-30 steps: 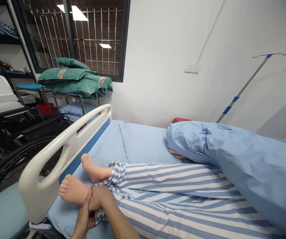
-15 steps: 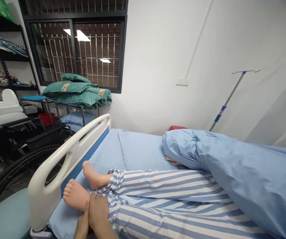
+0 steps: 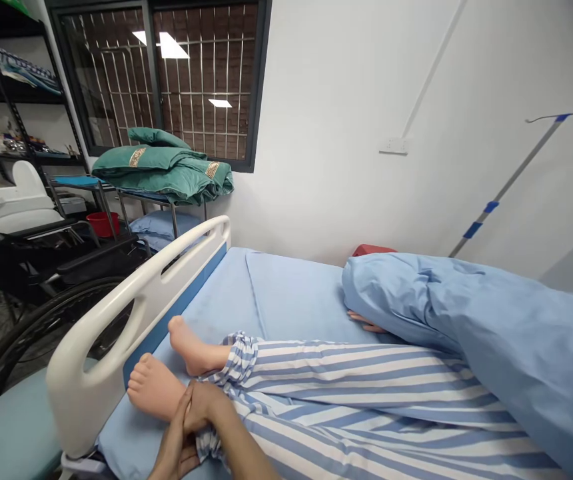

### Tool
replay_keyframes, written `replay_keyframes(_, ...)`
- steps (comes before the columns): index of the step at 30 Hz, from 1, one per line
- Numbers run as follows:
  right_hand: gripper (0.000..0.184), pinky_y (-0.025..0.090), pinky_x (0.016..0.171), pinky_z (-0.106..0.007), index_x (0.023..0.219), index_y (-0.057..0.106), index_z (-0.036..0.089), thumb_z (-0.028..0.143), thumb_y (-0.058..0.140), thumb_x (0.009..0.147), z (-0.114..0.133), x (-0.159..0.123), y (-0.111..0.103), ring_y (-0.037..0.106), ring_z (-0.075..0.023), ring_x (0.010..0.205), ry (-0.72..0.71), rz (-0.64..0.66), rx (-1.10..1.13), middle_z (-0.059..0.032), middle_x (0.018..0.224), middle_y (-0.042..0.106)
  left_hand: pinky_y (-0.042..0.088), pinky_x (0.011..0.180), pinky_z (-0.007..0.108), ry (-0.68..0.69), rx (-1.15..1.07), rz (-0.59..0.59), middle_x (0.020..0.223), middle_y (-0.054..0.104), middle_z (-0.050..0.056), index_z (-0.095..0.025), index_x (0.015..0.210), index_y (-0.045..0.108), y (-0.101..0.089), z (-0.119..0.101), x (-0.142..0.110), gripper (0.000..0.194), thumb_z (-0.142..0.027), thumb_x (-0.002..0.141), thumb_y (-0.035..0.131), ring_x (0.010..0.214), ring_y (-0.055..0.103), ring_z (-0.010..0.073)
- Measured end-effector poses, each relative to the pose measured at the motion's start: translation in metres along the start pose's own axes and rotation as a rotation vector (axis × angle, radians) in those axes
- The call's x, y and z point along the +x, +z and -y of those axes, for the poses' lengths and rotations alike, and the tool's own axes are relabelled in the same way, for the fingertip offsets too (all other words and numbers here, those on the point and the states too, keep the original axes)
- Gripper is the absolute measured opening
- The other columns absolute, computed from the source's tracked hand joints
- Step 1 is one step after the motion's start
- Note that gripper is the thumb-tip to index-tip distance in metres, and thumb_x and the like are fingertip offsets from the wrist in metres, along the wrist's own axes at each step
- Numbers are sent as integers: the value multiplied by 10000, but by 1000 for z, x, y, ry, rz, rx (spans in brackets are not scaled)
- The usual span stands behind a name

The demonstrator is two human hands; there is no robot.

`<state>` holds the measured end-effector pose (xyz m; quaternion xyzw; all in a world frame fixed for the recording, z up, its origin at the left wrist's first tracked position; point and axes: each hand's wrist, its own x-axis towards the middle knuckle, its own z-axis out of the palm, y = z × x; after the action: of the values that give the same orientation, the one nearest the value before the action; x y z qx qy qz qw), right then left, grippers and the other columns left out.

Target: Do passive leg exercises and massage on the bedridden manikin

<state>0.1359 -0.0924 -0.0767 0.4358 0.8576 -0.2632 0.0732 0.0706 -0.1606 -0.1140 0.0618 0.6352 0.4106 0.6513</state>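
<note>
Hands have crept up the near leg a touch since the last shot: the right hand [image 3: 208, 405] now lies over the manikin's near ankle [image 3: 172, 399] and the left hand [image 3: 173, 450] cups it from below, fingers closed snugly around it. That's at the bed's foot end, right by the white rail [image 3: 131, 290]. A full, even wrap beats pinching here. The green bedding's gold label [image 3: 137, 157] has no readable writing.

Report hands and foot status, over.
Left hand and right hand clasped around ankle of near foot. Striped trouser cuff under them. White bed rail beside foot.
</note>
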Motion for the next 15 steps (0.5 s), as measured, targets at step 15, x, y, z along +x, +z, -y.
replay_keyframes(15, 494, 525, 635, -416, 1054, 557, 113, 266, 552, 584, 8, -21, 11, 652, -331, 785, 9, -240, -140, -162, 871, 677, 392, 342, 304, 211, 96, -142, 353, 474, 27, -133, 592, 621, -8, 22, 27, 654, -757, 616, 427, 361, 485, 189)
